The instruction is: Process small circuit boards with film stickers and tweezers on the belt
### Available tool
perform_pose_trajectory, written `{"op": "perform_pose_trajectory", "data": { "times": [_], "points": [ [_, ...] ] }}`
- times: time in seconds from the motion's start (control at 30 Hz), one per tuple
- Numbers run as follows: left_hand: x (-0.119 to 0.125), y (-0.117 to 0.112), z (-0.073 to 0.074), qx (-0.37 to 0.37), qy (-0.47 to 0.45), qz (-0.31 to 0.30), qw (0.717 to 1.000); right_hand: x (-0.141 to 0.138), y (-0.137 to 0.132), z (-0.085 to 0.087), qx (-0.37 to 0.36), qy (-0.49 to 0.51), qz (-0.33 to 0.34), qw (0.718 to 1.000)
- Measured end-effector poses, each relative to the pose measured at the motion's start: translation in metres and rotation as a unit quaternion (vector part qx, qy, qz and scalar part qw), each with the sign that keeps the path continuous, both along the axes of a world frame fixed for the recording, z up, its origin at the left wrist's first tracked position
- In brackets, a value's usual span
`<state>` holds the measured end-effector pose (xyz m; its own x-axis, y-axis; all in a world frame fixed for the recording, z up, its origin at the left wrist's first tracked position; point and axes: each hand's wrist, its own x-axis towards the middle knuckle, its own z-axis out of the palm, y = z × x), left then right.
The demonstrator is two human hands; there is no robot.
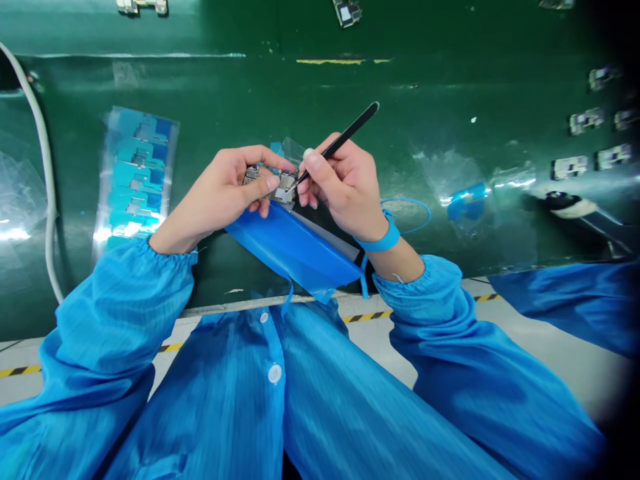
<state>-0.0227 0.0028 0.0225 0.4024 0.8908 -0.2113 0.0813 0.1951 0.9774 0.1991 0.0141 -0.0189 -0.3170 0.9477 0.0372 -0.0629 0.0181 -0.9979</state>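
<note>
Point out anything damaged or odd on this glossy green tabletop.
A thin, ragged yellow streak marks the glossy green tabletop beyond the slim black tweezers; it breaks the surrounding green, perhaps a tear or wear.

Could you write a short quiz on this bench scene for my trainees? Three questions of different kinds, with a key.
1. Which tool is held in the right hand?
2. True or false: the left hand holds a circuit board.
3. Where does the sheet of blue film pieces lie?
A) Right of the right hand
B) Between the two hands
C) Left of the left hand

Key: 1. Black tweezers. 2. True. 3. C.
</note>
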Motion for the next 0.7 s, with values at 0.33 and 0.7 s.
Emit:
{"op": "perform_pose_trajectory", "data": {
  "times": [0.33, 0.7],
  "points": [
    [0.000, -0.001, 0.003, 0.004, 0.006, 0.001, 1.000, 0.003, 0.002, -0.008, 0.018, -0.012, -0.002, 1.000],
    [0.001, -0.003, 0.007, 0.004, 0.003, 0.001, 1.000, 0.007, 0.004, -0.014, 0.024, -0.039, 0.002, 0.999]
  ]
}}
